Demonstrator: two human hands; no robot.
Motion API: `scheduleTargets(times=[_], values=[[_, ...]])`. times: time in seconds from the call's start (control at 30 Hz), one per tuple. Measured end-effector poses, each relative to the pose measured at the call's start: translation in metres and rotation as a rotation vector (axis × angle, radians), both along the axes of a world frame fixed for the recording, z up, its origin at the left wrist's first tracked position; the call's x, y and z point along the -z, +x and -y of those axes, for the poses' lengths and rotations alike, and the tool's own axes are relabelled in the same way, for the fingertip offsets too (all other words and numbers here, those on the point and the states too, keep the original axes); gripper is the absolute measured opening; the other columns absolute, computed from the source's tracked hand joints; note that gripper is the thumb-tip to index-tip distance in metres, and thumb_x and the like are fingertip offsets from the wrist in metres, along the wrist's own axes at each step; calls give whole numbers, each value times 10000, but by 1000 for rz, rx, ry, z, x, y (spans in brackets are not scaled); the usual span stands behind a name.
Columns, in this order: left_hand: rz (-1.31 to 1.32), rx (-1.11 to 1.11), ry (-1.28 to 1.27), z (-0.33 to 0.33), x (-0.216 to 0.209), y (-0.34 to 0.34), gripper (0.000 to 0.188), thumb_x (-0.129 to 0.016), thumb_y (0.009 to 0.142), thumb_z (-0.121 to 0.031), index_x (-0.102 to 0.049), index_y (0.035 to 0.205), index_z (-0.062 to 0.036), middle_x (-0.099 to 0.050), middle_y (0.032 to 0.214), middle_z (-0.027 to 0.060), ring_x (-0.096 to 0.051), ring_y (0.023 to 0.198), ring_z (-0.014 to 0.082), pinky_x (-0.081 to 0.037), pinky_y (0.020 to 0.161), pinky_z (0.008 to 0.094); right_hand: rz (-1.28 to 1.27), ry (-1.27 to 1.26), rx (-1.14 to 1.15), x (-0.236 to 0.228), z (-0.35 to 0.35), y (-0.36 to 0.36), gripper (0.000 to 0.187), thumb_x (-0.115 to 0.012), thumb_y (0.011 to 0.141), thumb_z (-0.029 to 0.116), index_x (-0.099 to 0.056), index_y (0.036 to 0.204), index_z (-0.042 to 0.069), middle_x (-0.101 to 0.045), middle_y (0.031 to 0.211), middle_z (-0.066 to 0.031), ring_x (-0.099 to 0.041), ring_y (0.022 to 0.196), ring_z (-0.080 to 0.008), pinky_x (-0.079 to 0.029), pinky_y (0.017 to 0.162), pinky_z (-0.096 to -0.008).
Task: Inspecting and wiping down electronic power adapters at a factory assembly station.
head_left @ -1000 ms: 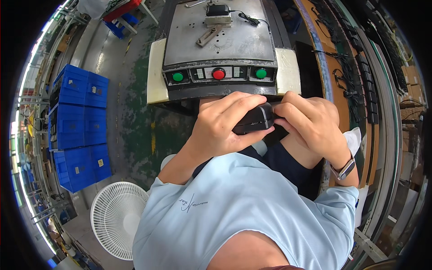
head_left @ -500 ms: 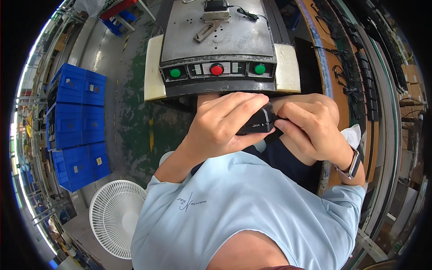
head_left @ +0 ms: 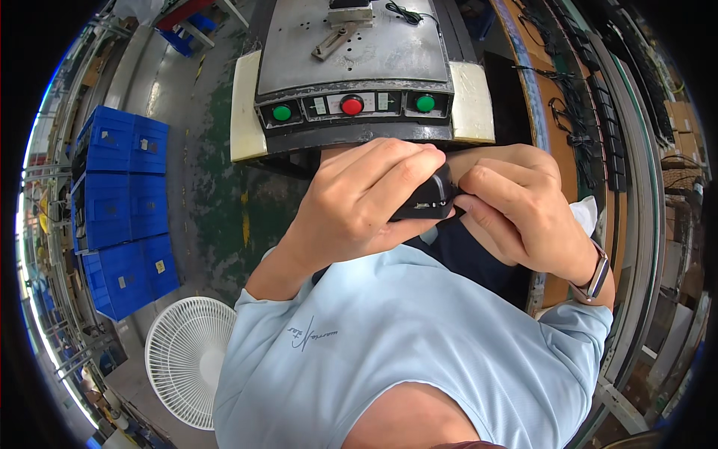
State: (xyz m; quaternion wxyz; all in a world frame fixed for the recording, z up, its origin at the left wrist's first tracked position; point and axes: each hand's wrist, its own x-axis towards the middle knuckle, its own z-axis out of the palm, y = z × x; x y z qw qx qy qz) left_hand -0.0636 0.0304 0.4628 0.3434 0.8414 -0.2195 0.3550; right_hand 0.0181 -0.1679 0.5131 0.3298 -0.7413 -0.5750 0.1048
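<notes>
Above the lap the black case (head_left: 431,191) is clasped by the curled left hand (head_left: 359,198), the right hand (head_left: 520,206) is pinched at its end (grip's hard to tell), and more slit's shown than before.

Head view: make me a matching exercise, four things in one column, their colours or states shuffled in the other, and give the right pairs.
Column one:
1. Left hand
2. Fan
3. Bins
4. Middle button

Column two:
A. Blue
B. Red
C. Holding the black case
D. White

Right pairs: 1-C; 2-D; 3-A; 4-B
</notes>
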Motion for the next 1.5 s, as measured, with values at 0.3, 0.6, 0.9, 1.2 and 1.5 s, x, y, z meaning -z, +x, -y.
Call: scheduleTargets(times=[0.3, 0.6, 0.9, 1.2, 1.5], values=[[-27, 114, -61, -3, 10, 0, 461, -855, 572, -53, -676, 989, 25, -696, 885, 113, -629, 678, 202, -534, 598, 273, 123, -47, -9, 2, 7, -4, 86, -640, 844, 37, -556, 862, 32, -539, 748, -59, -437, 558, -229, -369, 527, -317], [-259, 100, -171, -6, 3, 2, 389, -860, 592, -85, -661, 911, 15, -673, 830, 97, -613, 661, 184, -520, 595, 269, 141, 32, 103, 10, -9, 3, 209, -722, 799, 102, -615, 961, 24, -578, 852, -59, -493, 617, -198, -405, 568, -276], [92, -2, -406, -5, 29, 5, 287, -740, 755, -289, -595, 749, -40, -576, 707, 43, -490, 569, 145, -414, 499, 236, -81, 349, 92, 50, -35, -3, 380, -778, 706, 86, -640, 1050, -1, -610, 899, -85, -553, 681, -189, -466, 618, -289], [-85, 189, -619, -4, 45, 12, 477, -615, 825, -496, -605, 772, -21, -563, 721, 75, -526, 636, 185, -439, 590, 264, -127, 375, 211, 57, -24, -12, 403, -848, 700, 187, -667, 988, -29, -644, 865, -112, -573, 723, -180, -450, 604, -258], [-402, 392, -1060, 35, 78, 9, 644, -697, 893, -358, -373, 1362, -59, -538, 1174, 215, -568, 964, 282, -475, 876, 376, -495, 440, 601, 75, 13, -34, 366, -861, 686, 130, -664, 978, 30, -619, 857, -44, -554, 720, -134, -453, 637, -243]])
